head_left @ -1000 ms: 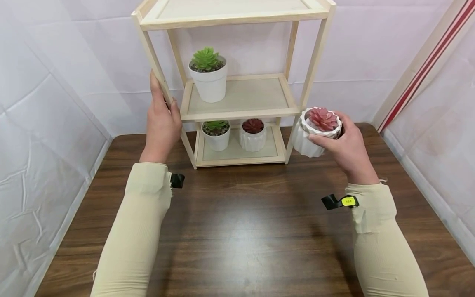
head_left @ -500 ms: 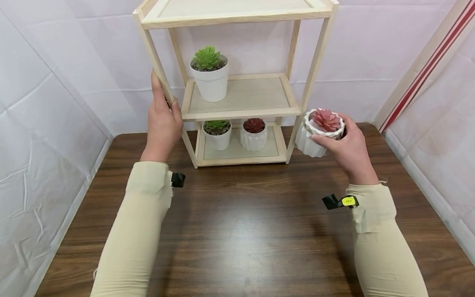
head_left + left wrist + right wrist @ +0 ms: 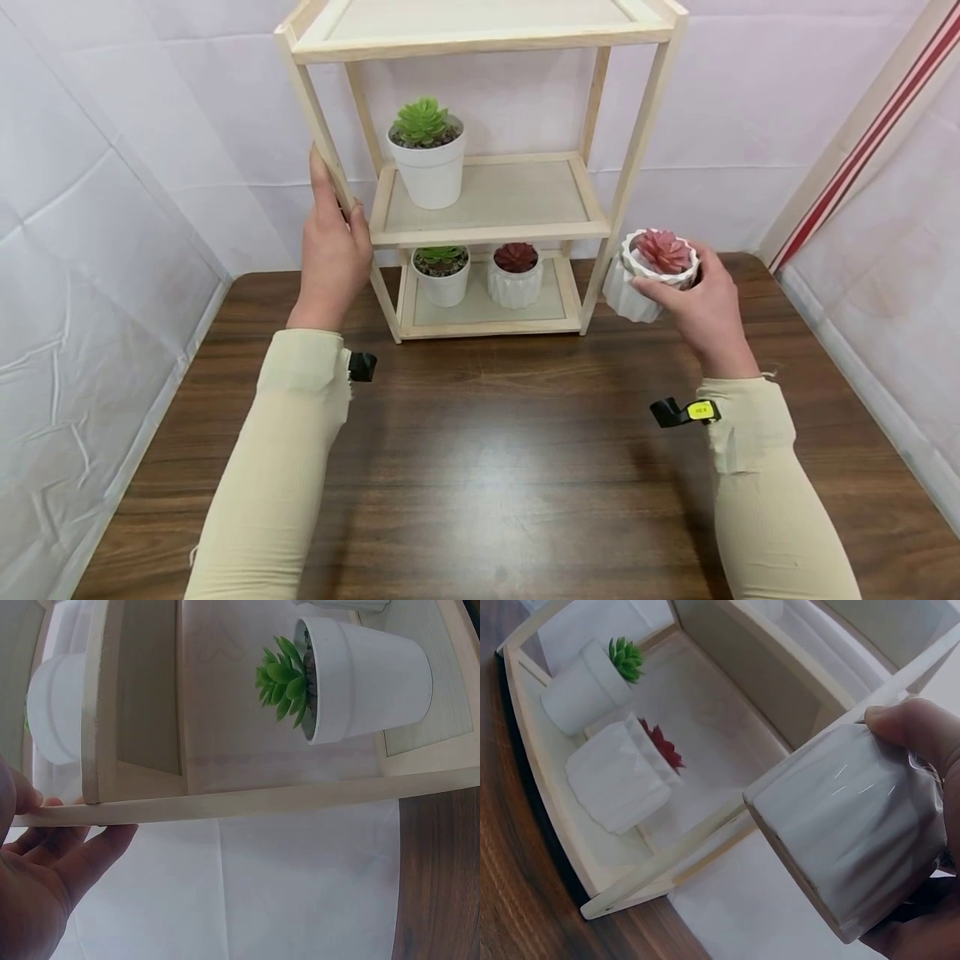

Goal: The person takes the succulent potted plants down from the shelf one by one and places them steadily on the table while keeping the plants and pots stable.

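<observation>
Left hand [image 3: 333, 250] grips a pale wooden 3-tier shelf [image 3: 495, 196]; right hand [image 3: 708, 312] holds a white fluted pot [image 3: 633, 293] with pink artificial-looking succulent [image 3: 664, 250] beside it, contact unclear, apparently mid-positioning; moving inward calls for clearing the slim wooden front post [image 3: 637, 137].

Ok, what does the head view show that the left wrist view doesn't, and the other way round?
Only head: the right hand, the fluted white pot and pink succulent it holds, and the dark red succulent. Only left wrist: the underside of the middle shelf. Both: the left hand gripping the wooden shelf unit, the green succulent in its white pot on the bottom level, and the brown table.
</observation>
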### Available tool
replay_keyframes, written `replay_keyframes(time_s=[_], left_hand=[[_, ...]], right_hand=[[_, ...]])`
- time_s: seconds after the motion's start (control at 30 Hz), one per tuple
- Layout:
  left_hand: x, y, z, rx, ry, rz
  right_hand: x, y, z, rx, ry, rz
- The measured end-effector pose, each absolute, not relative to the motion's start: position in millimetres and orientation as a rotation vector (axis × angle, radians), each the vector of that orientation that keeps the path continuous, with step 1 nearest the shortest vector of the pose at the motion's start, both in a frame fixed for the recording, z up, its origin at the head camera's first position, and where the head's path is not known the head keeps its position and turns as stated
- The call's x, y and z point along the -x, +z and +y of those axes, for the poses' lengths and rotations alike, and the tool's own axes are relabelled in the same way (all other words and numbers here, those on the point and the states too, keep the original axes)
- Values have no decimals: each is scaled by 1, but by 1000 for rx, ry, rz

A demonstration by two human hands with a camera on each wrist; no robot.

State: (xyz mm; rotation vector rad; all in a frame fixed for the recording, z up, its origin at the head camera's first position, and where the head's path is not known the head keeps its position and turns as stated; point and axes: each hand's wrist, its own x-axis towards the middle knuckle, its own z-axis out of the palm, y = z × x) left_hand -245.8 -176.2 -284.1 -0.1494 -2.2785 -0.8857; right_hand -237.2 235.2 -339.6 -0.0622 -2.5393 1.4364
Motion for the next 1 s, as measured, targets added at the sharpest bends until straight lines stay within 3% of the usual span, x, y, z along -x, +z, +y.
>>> replay_keyframes(time_s=[1.0], left_hand=[[246,-285,-175,142,-879,-2264]], right_hand=[[252,-370,240,157,1436,-2490]])
